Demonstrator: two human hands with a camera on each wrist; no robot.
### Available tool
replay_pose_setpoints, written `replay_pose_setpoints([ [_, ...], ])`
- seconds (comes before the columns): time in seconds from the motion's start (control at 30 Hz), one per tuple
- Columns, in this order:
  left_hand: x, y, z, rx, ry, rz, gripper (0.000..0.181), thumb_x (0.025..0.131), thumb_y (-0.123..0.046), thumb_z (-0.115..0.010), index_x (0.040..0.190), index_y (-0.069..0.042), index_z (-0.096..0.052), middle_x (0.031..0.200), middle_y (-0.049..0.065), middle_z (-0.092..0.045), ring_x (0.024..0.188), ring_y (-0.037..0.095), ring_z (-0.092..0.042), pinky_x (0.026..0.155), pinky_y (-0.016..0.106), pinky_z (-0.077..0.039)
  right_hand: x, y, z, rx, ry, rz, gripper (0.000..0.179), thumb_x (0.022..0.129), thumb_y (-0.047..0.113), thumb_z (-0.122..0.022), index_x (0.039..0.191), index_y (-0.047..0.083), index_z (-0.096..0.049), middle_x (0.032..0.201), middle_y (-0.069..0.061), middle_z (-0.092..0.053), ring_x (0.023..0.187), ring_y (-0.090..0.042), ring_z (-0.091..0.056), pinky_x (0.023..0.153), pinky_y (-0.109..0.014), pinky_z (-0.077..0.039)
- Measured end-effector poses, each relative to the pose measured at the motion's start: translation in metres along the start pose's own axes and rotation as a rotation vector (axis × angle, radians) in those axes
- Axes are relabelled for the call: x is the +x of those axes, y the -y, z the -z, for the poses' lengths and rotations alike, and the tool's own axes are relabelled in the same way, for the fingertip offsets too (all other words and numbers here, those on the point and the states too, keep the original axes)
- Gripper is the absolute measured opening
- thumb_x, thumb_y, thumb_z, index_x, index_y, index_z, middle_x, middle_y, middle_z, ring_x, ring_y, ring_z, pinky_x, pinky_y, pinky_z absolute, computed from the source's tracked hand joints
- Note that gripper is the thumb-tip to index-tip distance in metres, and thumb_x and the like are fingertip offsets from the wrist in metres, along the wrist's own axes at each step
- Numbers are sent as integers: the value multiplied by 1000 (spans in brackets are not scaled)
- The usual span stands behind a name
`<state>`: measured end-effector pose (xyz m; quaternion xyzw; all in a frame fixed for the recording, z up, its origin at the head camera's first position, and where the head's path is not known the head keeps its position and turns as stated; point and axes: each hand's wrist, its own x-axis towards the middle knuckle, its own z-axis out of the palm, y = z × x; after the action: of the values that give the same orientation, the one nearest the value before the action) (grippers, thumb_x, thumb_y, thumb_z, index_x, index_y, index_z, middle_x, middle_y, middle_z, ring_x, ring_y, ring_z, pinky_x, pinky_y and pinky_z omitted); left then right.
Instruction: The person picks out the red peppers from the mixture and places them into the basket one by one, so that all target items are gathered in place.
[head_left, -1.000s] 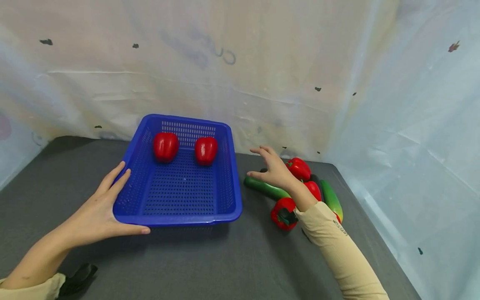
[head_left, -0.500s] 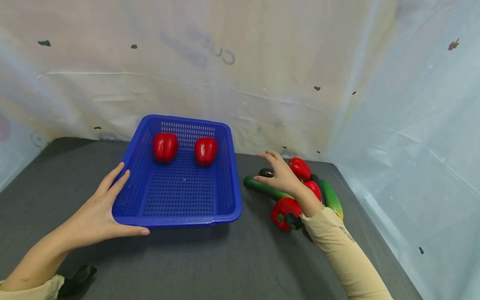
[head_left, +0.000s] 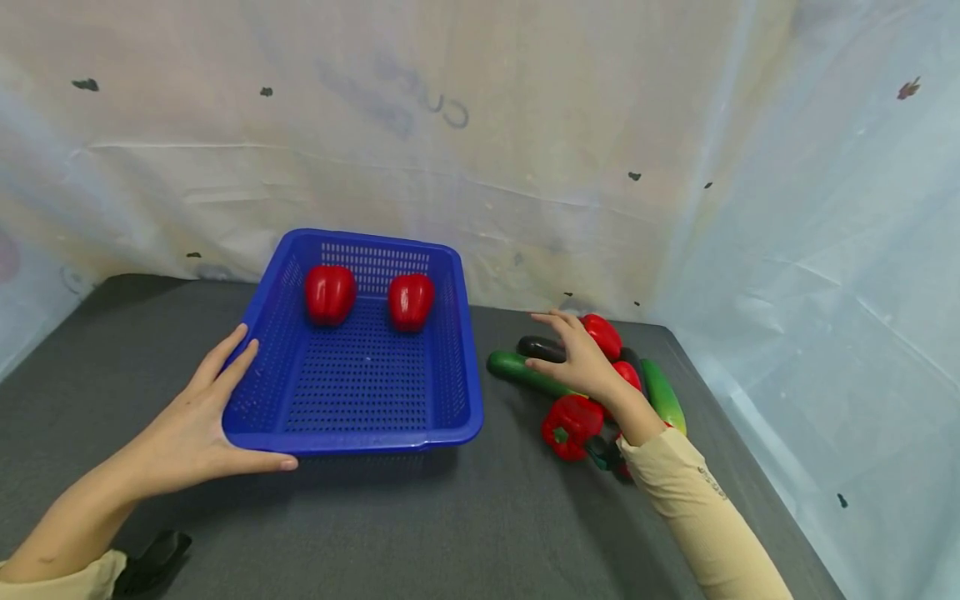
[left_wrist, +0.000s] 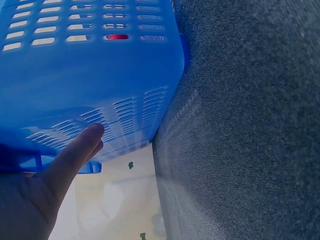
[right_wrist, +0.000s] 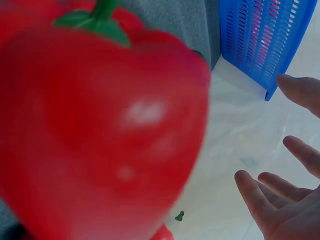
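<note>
In the head view my left hand (head_left: 191, 425) rests at the near left corner of a blue perforated basket (head_left: 352, 442), fingers stretched along the left rim and thumb along the front. From the left wrist, the thumb lies straight against the basket's outer wall. Inside the basket sit two red bell peppers (head_left: 330, 296). Over the vegetables at right, my right hand (head_left: 581, 358) hovers with spread fingers, holding nothing. Around it are a dark eggplant (head_left: 540, 348), a green cucumber (head_left: 525, 372) and a red bell pepper (head_left: 572, 427). A red bell pepper (right_wrist: 110, 125) fills much of the right wrist view.
More red peppers (head_left: 602, 335) and another green cucumber (head_left: 662, 393) lie at the right of the grey table (head_left: 360, 533). A dark object (head_left: 153, 562) is beside the left sleeve. Plastic sheeting (head_left: 525, 125) hangs behind and at the right.
My right hand has shifted right, away from the basket and over the vegetables, uncovering more of the dark eggplant. My left hand and the basket stay nearly still.
</note>
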<state>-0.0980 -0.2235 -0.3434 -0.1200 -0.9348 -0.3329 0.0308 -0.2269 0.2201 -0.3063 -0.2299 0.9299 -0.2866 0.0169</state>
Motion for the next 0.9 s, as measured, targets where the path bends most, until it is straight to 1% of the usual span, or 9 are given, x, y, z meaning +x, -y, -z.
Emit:
replay_pose_setpoints([
  [0.13,1,0,0,-3,2,-4,135,61,-45,-87,155,-11,3,160,6,17,138,56,-10,89,79,-25,-4,-7,3,-1,-26,14,70,85,21,-72,145,10,-39,152,-17,-29,133,-36,-39,104,-51,-41],
  [0.3,-1,1,0,-14,-6,-5,134,61,-44,-88,155,-11,2,160,6,16,139,55,-7,90,78,-24,-10,-13,7,7,-43,9,70,86,20,-72,145,9,-38,151,-17,-29,135,-35,-36,105,-52,-40],
  [0.5,-4,5,1,-3,-23,-12,134,61,-43,-88,155,-10,0,161,5,15,140,53,-6,89,78,-24,-16,-18,12,19,-53,-21,71,86,19,-72,146,9,-36,151,-19,-26,131,-38,-42,104,-53,-39],
  [0.67,-2,4,0,4,-16,-9,134,61,-44,-88,155,-10,1,161,7,15,139,55,-7,89,79,-24,-23,-25,14,8,-60,-50,70,86,18,-72,146,8,-37,152,-21,-25,125,-43,-48,103,-55,-40],
  [0.9,0,4,-1,11,-13,-5,135,60,-46,-88,155,-11,2,160,8,16,138,56,-8,90,79,-24,-32,-34,16,-51,-71,-73,68,86,20,-71,144,5,-38,151,-21,-27,119,-46,-51,99,-56,-43],
])
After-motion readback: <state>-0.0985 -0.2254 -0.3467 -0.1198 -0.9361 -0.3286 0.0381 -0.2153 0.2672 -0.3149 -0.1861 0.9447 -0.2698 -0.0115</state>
